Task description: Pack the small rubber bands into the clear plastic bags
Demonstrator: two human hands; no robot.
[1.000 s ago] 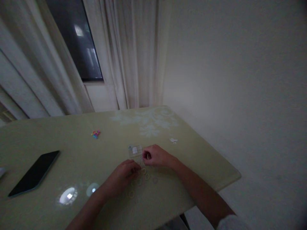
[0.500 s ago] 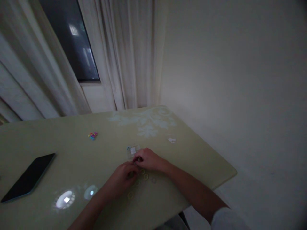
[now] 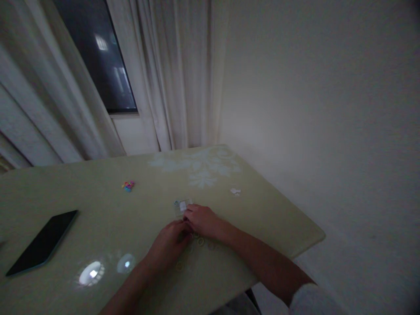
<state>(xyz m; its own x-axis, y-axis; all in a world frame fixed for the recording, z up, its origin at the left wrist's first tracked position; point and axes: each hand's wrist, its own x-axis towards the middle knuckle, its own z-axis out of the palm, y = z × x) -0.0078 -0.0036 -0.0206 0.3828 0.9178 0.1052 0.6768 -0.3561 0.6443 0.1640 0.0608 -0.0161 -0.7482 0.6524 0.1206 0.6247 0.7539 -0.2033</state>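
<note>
My left hand [image 3: 171,240] and my right hand [image 3: 202,220] meet at the fingertips just above the table, both with fingers closed in a pinch. Whatever lies between them is too small and too hidden to name. Right behind my right fingers is a small clear plastic box [image 3: 179,211] with a white patch and a bluish bit at its far left corner. Several small pale rings, among them a yellowish ring [image 3: 200,241], lie on the table under and beside my hands. Another yellowish ring [image 3: 179,266] rests nearer to me, below my left hand.
A dark tablet [image 3: 42,243] lies at the left of the glossy table [image 3: 262,218]. Further back sit a small heap of coloured pieces [image 3: 128,186] and, at the right, some white scraps [image 3: 235,191]. Curtains [image 3: 183,74] and a wall stand behind the table.
My right fingers have come down and closed in against my left fingertips; the gap seen between the right thumb and fingers is gone. The camera view has shifted very slightly.
</note>
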